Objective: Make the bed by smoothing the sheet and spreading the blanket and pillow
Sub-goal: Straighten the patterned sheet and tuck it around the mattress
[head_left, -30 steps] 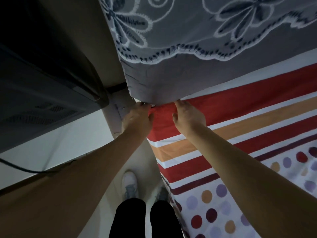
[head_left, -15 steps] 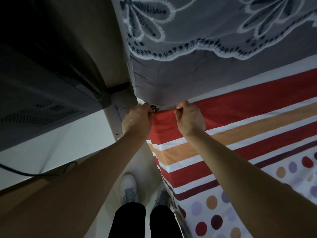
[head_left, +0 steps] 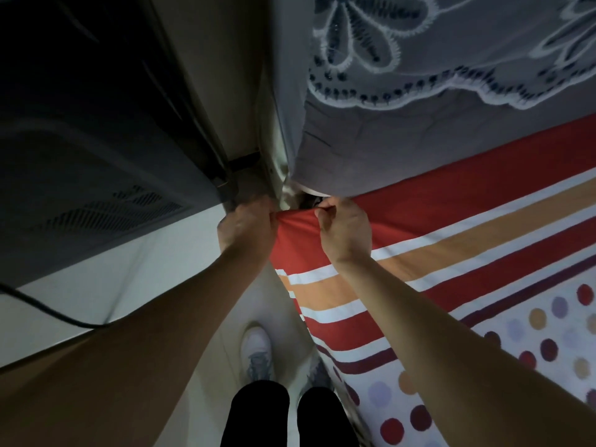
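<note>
Where once flat, sheet corner higher.

sheet: red/orange/white stripes, dark-purple band, then red/orange/lilac dots on white | blanket: grey, white-edged flowers, scalloped trim | shoes: white | trousers: black

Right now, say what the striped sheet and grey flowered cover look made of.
Striped sheet: thin matte cloth, likely cotton; it bunches where left hand and right hand pinch it. Grey flowered cover: matte fabric, seemingly embroidered; pale stitching outlines petals.
</note>
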Demonstrator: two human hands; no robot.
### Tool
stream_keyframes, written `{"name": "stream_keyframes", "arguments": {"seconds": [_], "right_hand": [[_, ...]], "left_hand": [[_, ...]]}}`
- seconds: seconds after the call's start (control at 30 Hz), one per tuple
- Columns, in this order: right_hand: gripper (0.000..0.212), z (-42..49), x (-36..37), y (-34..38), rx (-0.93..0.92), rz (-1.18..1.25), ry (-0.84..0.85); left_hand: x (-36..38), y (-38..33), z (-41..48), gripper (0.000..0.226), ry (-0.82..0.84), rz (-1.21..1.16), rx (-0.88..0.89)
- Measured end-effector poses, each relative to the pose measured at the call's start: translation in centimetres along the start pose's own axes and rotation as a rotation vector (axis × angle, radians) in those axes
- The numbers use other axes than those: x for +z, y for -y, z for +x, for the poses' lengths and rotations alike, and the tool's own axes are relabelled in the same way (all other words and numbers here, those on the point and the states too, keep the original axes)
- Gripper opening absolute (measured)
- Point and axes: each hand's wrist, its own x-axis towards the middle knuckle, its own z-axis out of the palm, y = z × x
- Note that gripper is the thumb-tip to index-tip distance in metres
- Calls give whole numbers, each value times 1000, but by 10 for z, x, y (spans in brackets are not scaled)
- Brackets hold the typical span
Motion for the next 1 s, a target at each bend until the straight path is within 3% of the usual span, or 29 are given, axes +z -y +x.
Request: {"name": "stream_keyframes", "arguments": {"seconds": [0.33,0.63,1.0], "right_hand": [[18,-11,-14,-2,-65,23,34],[30,2,-70,-29,49,-145,38],[27,24,-61,-37,6,-255,93]], "left_hand": [[10,-2,2,19,35,52,-1],[16,-52,-5,25,71,-316,65],[25,-56,3,14,89,-355,-76]]}}
